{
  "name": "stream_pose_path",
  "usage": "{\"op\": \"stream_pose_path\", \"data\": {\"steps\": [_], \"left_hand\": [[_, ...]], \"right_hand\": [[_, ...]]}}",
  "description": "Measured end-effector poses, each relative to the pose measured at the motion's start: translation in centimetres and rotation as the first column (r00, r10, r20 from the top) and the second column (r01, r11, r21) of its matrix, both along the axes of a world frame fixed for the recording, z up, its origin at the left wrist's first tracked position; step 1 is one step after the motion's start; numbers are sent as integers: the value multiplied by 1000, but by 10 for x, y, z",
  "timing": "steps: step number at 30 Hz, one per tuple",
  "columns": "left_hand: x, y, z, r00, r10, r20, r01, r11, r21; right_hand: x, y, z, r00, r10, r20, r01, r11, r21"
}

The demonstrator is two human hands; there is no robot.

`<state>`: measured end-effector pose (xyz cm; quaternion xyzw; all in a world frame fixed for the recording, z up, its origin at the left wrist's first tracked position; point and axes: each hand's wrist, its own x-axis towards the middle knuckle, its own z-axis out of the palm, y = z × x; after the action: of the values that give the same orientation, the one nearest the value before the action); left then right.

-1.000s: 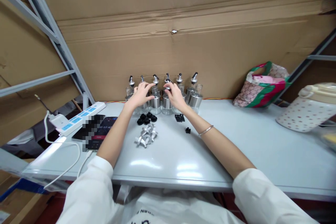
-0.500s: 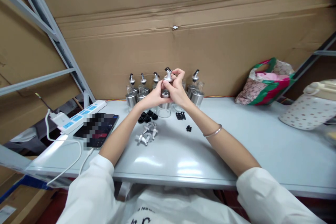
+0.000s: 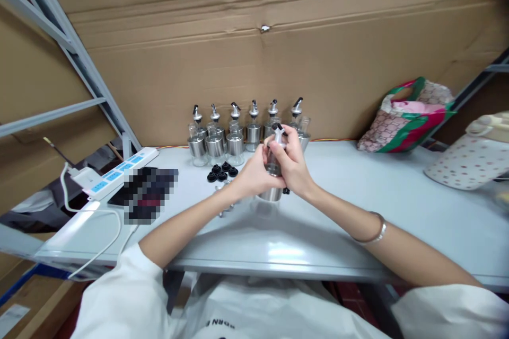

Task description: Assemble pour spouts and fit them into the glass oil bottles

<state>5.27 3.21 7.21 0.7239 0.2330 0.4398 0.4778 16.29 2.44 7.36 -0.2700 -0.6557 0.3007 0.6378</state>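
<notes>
Both hands are around an oil bottle of clear glass with a brushed steel sleeve, near the middle of the table. My left hand wraps the bottle's upper part from the left. My right hand closes on the white and black pour spout at its top. Fingers hide much of the neck, so how far the spout sits in cannot be seen. Behind stand bottles with spouts in a back row, such as this spouted bottle, and open bottles in front, such as this bottle.
Black stoppers lie left of my hands. White spout parts are partly covered by my left forearm. A phone and power strip lie at left. A patterned bag and dotted jug stand right.
My hands have moved nearer to me and slightly right, with the bottle and spout between them. More of the bottles behind now show, while my arms cover more of the loose small parts.
</notes>
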Motion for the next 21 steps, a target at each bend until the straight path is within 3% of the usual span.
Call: {"op": "stream_pose_path", "data": {"steps": [5, 11, 13, 16, 18, 21], "left_hand": [[-7, -32, -24, 996, 77, -53, -78, 997, -10], [-14, -41, -40, 974, 223, -45, -221, 975, 37], [-13, -41, -45, 979, 196, 58, -199, 979, 49], [-12, -42, -52, 987, 62, 146, -60, 998, -19], [-13, -44, -54, 993, -23, 113, 33, 995, -91], [-15, -49, -53, 998, -32, 62, 41, 988, -150]], "right_hand": [[3, -26, -18, 995, 77, 65, -79, 996, 39], [0, -37, -25, 982, 85, 170, -113, 980, 164], [-1, -39, -27, 979, 79, 188, -114, 976, 184], [-1, -41, -28, 976, 101, 193, -135, 976, 171], [-1, -42, -28, 975, 109, 194, -146, 971, 188], [-1, -45, -26, 974, 126, 189, -168, 960, 225]]}}
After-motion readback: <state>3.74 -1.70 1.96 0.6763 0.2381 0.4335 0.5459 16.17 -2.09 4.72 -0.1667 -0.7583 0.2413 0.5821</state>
